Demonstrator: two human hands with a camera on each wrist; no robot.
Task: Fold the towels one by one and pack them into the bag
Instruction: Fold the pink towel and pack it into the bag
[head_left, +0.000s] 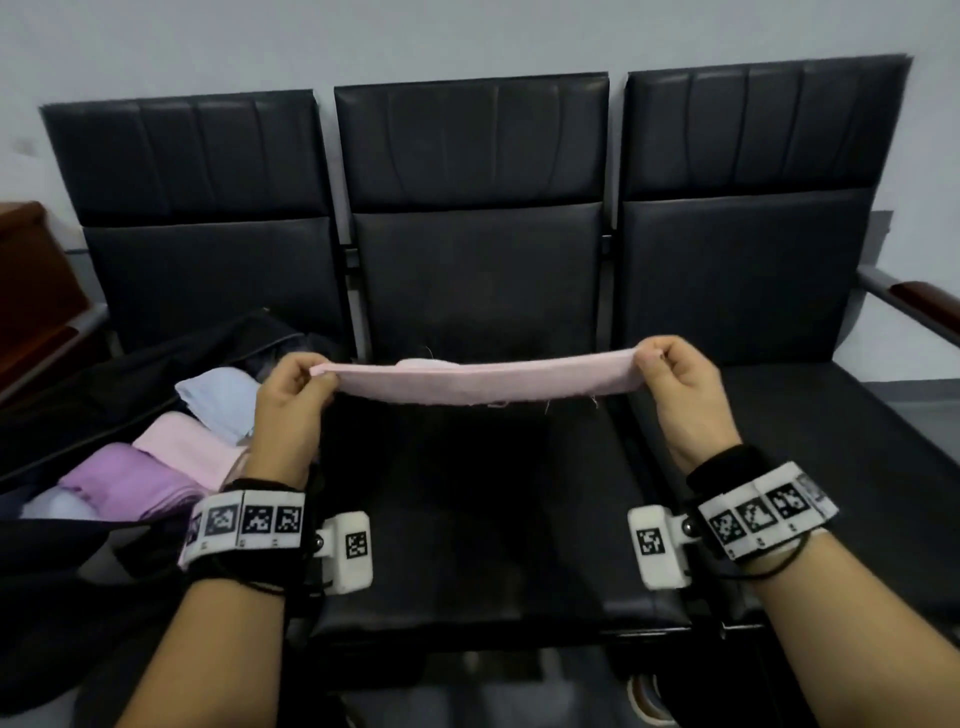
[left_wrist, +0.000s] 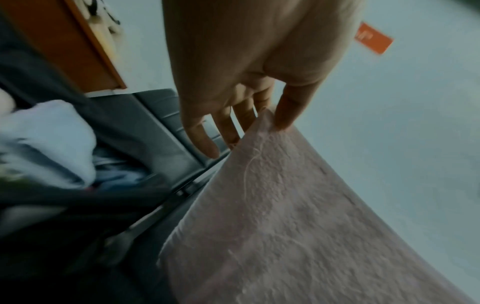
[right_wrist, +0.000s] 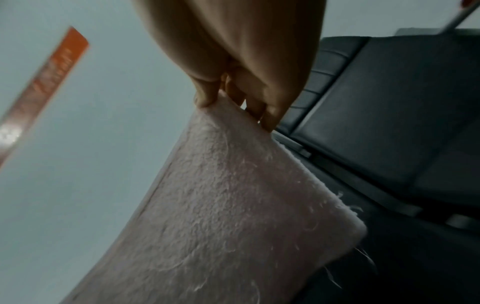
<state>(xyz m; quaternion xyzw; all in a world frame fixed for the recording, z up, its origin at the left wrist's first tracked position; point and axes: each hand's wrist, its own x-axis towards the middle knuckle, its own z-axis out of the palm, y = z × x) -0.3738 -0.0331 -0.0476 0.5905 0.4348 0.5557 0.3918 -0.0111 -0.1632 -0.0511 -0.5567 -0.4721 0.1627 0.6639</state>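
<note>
A person stands facing a row of three black padded seats (head_left: 472, 270) set against a pale wall (head_left: 208, 41), and both bare hands are raised over the middle seat. Between them they stretch a pale pink towel (head_left: 483, 383), held flat and level in the air like a band, clear of the seat below, with loose threads hanging from its near edge. The left hand (head_left: 291, 405) pinches the towel's left end between thumb and fingers; the left wrist view shows the thumb on top of the cloth and the fingers reaching beneath it. The right hand (head_left: 680, 395) pinches the right end in the same way, thumb above and fingers curled under. Each wrist wears a black band with printed square markers (head_left: 249, 519) and a small white camera block. On the left seat lies an open dark bag (head_left: 78, 395). Inside it rest folded towels in a row: a purple one (head_left: 119, 483) nearest, a pink one (head_left: 187, 449) next, and a light blue one (head_left: 218, 400) farthest. A wooden armrest (head_left: 919, 291) shows at the far right.
</note>
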